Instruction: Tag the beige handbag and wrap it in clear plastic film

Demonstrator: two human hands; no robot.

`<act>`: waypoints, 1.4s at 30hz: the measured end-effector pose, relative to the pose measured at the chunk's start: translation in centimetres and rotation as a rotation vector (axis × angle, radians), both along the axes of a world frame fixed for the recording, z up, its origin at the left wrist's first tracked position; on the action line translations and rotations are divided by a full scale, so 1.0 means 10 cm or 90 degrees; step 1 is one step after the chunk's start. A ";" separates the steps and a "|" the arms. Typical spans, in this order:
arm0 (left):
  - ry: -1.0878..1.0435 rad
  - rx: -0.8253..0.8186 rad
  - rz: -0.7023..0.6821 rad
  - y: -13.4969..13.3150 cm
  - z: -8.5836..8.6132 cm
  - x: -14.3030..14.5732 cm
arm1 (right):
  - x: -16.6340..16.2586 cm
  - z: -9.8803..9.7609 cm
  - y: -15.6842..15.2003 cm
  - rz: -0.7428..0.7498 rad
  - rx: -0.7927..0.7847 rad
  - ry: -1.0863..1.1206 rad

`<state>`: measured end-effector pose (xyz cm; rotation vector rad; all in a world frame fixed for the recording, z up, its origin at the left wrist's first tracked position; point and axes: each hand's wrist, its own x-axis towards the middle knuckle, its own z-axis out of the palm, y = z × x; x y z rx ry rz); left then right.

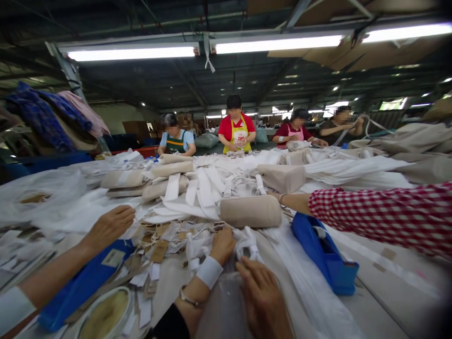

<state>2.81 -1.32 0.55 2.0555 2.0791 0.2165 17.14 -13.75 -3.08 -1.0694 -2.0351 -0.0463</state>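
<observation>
Flanking a clear bag [221,306], two hands work close together.
Left hand [223,246]: fingers curled, grip unclear. Right hand [263,294]: fingers outstretched at the bag's edge. Pouch [250,212] blocks ahead; flat film [312,282] leaves room rightward.

At the near middle, the person's left hand [224,246], wearing a white wristband [209,272], is beside bunched white fabric straps [248,242]; the right hand [259,289] is against a clear plastic bag [223,306]. Just beyond lies a beige, box-shaped fabric bundle [251,212]. From the right comes a co-worker's red-and-white checked sleeve [377,216], near a blue plastic dispenser [323,254]. At left, another co-worker's hand [111,226] is above a long blue plastic holder [83,287], near small brown card tags [159,251]. Four people work on the far side under long white tube lights [278,44].
</observation>
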 end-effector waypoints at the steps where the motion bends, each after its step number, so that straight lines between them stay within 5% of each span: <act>1: 0.001 0.003 0.001 -0.01 0.00 0.00 | 0.09 0.05 0.00 -0.053 -0.034 0.033; 4: -0.002 0.015 -0.002 -0.05 0.04 0.03 | 0.31 0.14 0.00 -0.139 -0.171 0.141; 13: -0.008 0.023 -0.031 -0.43 0.01 -0.21 | 0.36 0.14 -0.41 -0.083 -0.505 0.287; 18: 0.034 0.113 -0.012 -0.61 0.26 -0.15 | 0.46 0.07 -0.46 -0.066 -0.575 0.292; 20: 0.020 0.212 -0.092 -0.68 0.40 0.00 | 0.46 0.03 -0.47 -0.064 -0.544 0.281; 22: -0.023 0.259 -0.295 -0.73 0.48 0.16 | 0.44 0.02 -0.50 -0.068 -0.510 0.270; 24: -0.051 0.215 -0.486 -0.76 0.49 0.27 | 0.43 0.06 -0.54 -0.070 -0.514 0.271; 26: -0.042 0.143 -0.567 -0.75 0.44 0.30 | 0.45 0.13 -0.59 -0.056 -0.572 0.288; 32: -0.056 0.082 -0.583 -0.70 0.32 0.23 | 0.66 0.09 -0.68 0.011 -0.785 0.554; 37: -0.060 0.072 -0.595 -0.68 0.35 0.21 | 0.64 -0.05 -0.67 0.084 -0.829 0.823; 42: -0.065 0.040 -0.605 -0.64 0.36 0.17 | 0.60 0.03 -0.56 0.107 -0.856 0.898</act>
